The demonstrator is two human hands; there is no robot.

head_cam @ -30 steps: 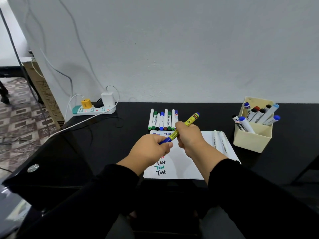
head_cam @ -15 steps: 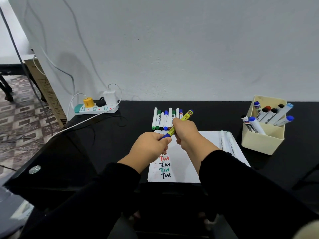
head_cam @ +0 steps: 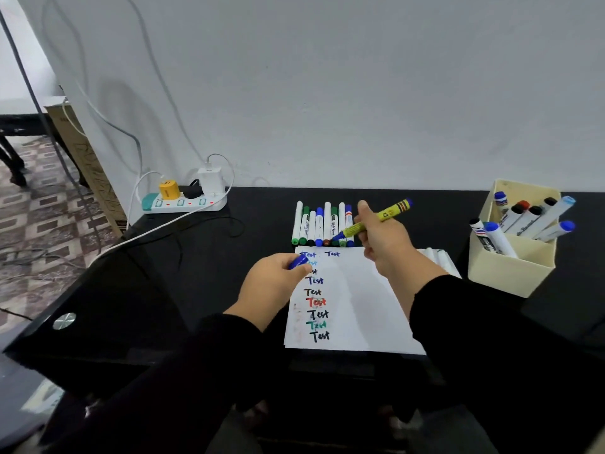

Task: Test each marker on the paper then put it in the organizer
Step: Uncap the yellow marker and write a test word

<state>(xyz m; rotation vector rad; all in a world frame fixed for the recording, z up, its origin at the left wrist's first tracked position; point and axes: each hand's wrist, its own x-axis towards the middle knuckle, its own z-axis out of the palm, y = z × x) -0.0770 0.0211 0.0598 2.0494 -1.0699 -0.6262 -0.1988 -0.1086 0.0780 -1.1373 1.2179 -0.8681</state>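
My right hand (head_cam: 381, 239) grips a yellow marker (head_cam: 389, 215) with a blue tip, uncapped and tilted, its tip hovering over the row of markers (head_cam: 322, 224) beyond the paper. My left hand (head_cam: 273, 283) pinches the marker's blue cap (head_cam: 297, 262) over the paper's left edge. The white paper (head_cam: 357, 299) carries a column of "Test" words in several colours. At the right stands the cream organizer (head_cam: 509, 271) holding several markers.
A power strip (head_cam: 183, 201) with plugs and cables sits at the table's back left. Two white markers (head_cam: 437, 255) lie at the paper's right edge. The black table (head_cam: 203, 263) ends at the left, with patterned floor beyond.
The cap came off the yellow marker: my left hand pulled it down and left, while my right hand lifted the marker up and to the right.
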